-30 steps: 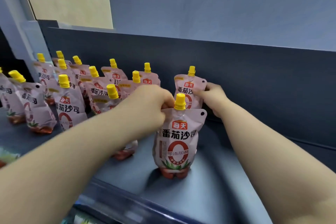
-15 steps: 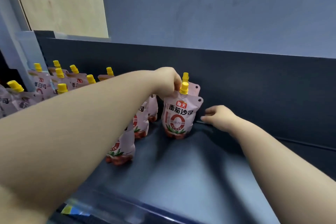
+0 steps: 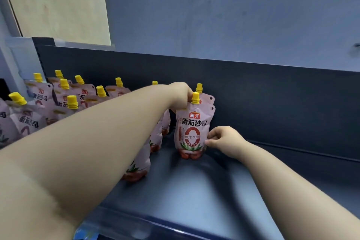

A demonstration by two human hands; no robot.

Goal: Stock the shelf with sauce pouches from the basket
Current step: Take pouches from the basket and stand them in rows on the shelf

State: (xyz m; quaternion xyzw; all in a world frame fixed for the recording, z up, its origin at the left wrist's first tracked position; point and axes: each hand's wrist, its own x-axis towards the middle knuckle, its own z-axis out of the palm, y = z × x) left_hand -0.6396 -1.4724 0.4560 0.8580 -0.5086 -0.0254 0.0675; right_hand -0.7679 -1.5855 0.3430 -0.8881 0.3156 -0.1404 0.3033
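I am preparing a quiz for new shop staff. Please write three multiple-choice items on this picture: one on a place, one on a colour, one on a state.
1. Where does the left hand grip the front pouch?
A. at its top, beside the cap
B. at its base
C. nowhere

2. What colour are the pouch caps?
A. green
B. yellow
C. white

3. How is the front pouch placed?
A. lying flat
B. upside down
C. upright on the shelf

Answers:
1 A: the fingers close on the top corner next to the cap, while the right hand touches the lower side.
2 B: every visible cap is yellow.
3 C: its base rests on the shelf, cap upward.
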